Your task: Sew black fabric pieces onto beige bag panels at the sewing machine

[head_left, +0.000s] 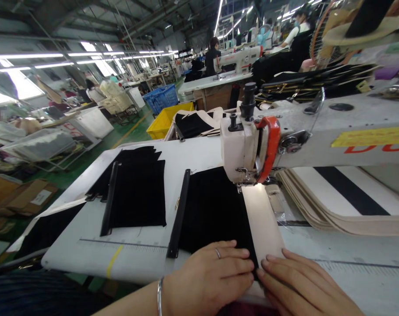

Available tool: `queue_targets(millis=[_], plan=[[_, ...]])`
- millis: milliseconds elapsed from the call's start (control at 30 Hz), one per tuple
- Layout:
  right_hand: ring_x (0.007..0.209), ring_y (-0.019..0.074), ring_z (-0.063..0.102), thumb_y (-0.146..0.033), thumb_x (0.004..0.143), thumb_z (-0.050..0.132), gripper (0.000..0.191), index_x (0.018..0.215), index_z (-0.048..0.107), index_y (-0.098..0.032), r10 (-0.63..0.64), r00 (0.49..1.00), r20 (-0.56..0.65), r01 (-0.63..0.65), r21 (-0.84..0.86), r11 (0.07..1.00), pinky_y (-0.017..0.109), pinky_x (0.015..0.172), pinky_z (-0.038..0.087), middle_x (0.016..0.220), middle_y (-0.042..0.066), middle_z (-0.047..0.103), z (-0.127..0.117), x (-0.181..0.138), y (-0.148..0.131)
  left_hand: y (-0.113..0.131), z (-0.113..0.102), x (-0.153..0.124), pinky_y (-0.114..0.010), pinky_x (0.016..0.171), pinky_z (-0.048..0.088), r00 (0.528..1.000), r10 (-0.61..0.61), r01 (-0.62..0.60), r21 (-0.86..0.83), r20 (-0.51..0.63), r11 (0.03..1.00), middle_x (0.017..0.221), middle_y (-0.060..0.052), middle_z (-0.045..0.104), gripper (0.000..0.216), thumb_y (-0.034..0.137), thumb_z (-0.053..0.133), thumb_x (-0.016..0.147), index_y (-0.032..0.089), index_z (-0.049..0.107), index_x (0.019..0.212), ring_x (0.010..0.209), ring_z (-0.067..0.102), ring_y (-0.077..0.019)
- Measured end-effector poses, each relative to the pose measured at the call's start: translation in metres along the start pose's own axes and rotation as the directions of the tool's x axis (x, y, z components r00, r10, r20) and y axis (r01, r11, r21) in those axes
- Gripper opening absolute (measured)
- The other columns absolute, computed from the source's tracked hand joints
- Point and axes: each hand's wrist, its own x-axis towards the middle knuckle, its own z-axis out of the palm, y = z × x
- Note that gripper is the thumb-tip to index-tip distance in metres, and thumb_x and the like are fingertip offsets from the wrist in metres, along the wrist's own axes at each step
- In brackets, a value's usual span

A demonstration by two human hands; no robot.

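My left hand point(212, 272), with a ring and a bracelet, lies flat on the near end of a black fabric panel point(212, 210). A dark zipper strip point(179, 215) runs down the panel's left side. On the right, the panel's edge meets a beige piece point(263, 224); I cannot tell how far they overlap. My right hand point(301, 281) rests on the near end of that beige piece, fingers stretched out, its fingertips close to the left hand's. At the far end of the seam line stands the sewing machine head point(240, 145), its needle area right above the fabric edge.
More black panels point(138, 193) with zipper strips lie to the left on the white table point(143, 254). A stack of beige pieces with a black stripe point(350, 193) sits under the machine arm. Beyond are a yellow bin point(168, 118), a blue crate point(162, 96) and other people working.
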Motion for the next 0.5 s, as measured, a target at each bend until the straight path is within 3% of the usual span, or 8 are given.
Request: queue_targets(millis=[233, 500], plan=[[0.101, 0.0177, 0.065, -0.019, 0.09, 0.042, 0.036, 0.119, 0.064, -0.021, 0.115, 0.99, 0.08, -0.118, 0.036, 0.992, 0.031, 0.083, 0.057, 0.116, 0.003, 0.068, -0.003, 0.013, 0.006, -0.012, -0.005, 0.012, -0.032, 0.118, 0.03, 0.997, -0.061, 0.06, 0.007, 0.051, 0.998, 0.128, -0.003, 0.062, 0.023, 0.017, 0.042, 0.099, 0.014, 0.061, 0.113, 0.128, 0.049, -0.0142], [0.108, 0.0189, 0.058, -0.024, 0.094, 0.047, 0.038, 0.13, 0.054, -0.02, 0.217, 0.957, 0.191, -0.244, 0.132, 0.961, 0.035, 0.089, 0.053, 0.122, 0.006, 0.061, 0.005, 0.02, 0.015, -0.035, -0.009, 0.026, -0.033, 0.117, 0.034, 0.995, -0.047, 0.039, 0.09, 0.088, 0.995, 0.128, -0.006, 0.061, 0.024, 0.012, 0.044, 0.097, 0.013, 0.061, 0.113, 0.128, 0.049, -0.015]])
